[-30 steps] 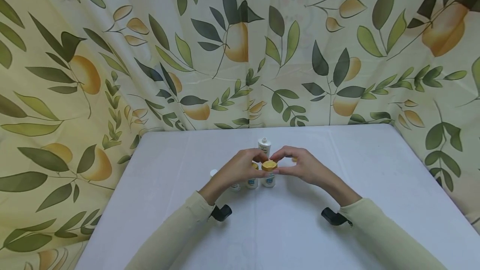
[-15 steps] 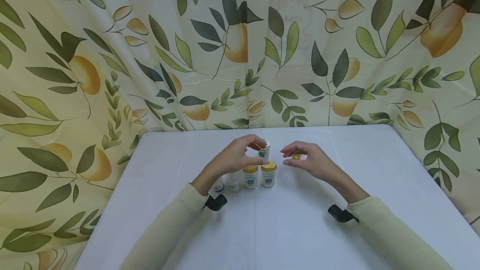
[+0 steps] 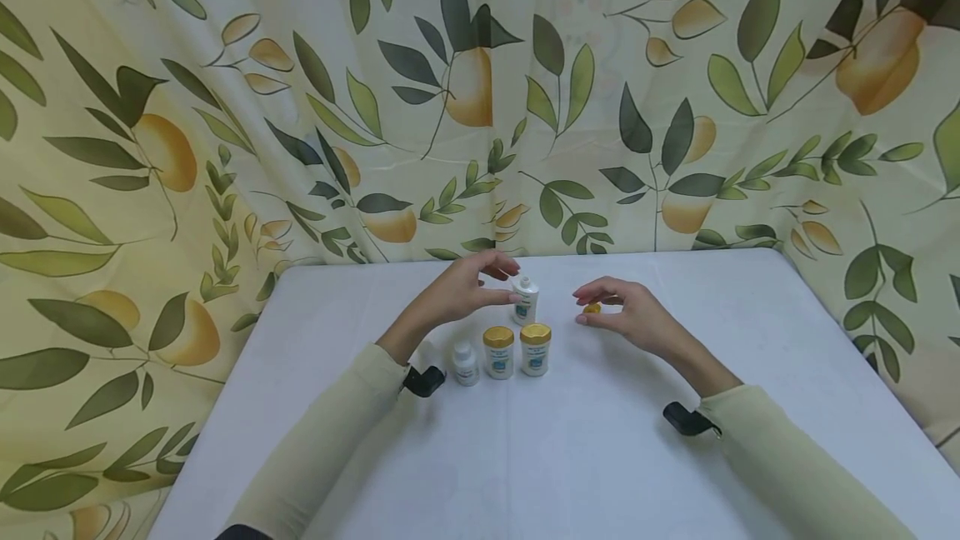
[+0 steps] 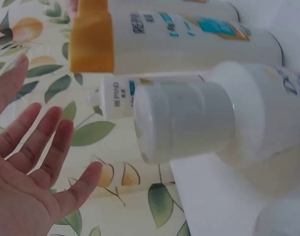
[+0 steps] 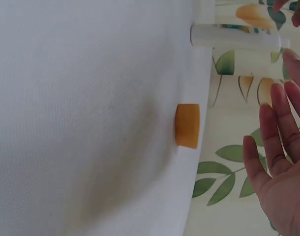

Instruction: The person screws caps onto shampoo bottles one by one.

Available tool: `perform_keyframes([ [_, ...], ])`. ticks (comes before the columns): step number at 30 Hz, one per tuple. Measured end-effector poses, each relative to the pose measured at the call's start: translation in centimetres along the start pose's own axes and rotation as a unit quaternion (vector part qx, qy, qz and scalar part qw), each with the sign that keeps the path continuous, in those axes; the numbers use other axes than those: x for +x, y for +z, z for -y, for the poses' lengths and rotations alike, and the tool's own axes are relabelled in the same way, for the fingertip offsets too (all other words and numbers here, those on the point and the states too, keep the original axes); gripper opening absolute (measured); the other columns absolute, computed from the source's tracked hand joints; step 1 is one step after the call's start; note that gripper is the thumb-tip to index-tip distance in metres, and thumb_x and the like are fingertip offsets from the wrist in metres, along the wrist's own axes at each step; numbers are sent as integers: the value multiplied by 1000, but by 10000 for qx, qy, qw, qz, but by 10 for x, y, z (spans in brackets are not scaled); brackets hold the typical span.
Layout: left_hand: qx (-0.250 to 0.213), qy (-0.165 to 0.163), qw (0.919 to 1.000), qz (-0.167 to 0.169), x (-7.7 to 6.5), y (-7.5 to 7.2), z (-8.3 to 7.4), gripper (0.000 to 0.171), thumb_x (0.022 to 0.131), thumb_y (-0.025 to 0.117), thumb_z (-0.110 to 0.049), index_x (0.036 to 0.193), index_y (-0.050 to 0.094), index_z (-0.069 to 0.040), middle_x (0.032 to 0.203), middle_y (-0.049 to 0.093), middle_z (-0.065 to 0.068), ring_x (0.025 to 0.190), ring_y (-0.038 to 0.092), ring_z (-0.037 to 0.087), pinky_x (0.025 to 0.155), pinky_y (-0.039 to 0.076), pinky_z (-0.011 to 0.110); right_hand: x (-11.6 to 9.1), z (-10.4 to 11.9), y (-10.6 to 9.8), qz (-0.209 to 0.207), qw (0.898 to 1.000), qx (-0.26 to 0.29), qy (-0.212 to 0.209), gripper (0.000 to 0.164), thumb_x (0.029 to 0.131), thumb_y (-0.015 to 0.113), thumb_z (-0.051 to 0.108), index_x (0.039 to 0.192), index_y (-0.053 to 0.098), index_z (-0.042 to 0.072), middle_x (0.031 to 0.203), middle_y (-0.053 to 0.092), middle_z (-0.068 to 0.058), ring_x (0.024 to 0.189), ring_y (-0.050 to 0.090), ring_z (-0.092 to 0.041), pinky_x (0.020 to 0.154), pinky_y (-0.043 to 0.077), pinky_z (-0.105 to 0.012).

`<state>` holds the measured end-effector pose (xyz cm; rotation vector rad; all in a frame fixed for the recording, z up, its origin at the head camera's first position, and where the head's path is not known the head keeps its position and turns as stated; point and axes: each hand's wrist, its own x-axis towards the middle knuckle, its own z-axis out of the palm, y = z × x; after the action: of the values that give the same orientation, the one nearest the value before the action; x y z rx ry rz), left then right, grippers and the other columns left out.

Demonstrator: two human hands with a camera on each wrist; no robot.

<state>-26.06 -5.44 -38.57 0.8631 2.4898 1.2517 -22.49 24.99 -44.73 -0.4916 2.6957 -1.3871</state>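
Note:
My left hand (image 3: 467, 288) reaches beside a capless white bottle (image 3: 527, 307) standing behind the others, thumb and fingertips right at its upper part in the head view. In the left wrist view its fingers (image 4: 51, 132) are spread, with the small bare neck of that bottle (image 4: 118, 98) beyond them. To the right, my right hand (image 3: 630, 319) hovers around a yellow cap (image 3: 592, 308) lying on the table, its fingers loosely bent. The right wrist view shows this cap (image 5: 188, 125) apart from the fingers (image 5: 275, 128).
Two white bottles with gold caps, the left one (image 3: 498, 361) and the right one (image 3: 535, 358), stand in front of the capless bottle. Left of them is a small white-capped bottle (image 3: 466, 367). Another white bottle is mostly hidden by the left wrist. A patterned curtain (image 3: 420, 107) hangs behind the table (image 3: 600, 457).
Both hands have left the gold cap of the right front bottle. The left hand moved back to the capless bottle; the right hand moved right to the loose yellow cap.

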Motion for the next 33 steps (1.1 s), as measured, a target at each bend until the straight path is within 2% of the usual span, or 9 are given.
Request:
perform_keyframes([
  [7,115,-77,9998,132,9,-3,6,46,89,80,-22,129,61,-9,130,65,4,122,59,21,105,49,43,2,-11,-2,-52,9998,-169,99,46,86,83,24,126,67,8,122,69,-10,119,60,-31,109,44,-57],
  [15,186,-317,9983,444,20,-1,13,46,90,79,-17,131,60,-12,137,61,8,127,57,23,107,50,39,2,-21,-5,89,9995,-298,112,45,89,79,14,130,64,6,130,65,-14,127,54,-36,111,39,-61],
  [25,392,-424,9954,763,33,4,18,49,92,75,-11,138,57,-9,140,58,7,133,53,30,106,50,40,7,-32,-7,236,9979,-575,154,51,89,80,16,135,62,5,137,62,-13,131,50,-39,112,38,-62],
  [33,559,-417,9933,917,43,11,17,45,92,73,-2,135,60,-6,137,61,9,126,57,28,100,54,34,11,-37,-6,330,9970,-650,255,52,88,80,11,136,61,5,138,62,-14,132,49,-39,113,37,-61],
])
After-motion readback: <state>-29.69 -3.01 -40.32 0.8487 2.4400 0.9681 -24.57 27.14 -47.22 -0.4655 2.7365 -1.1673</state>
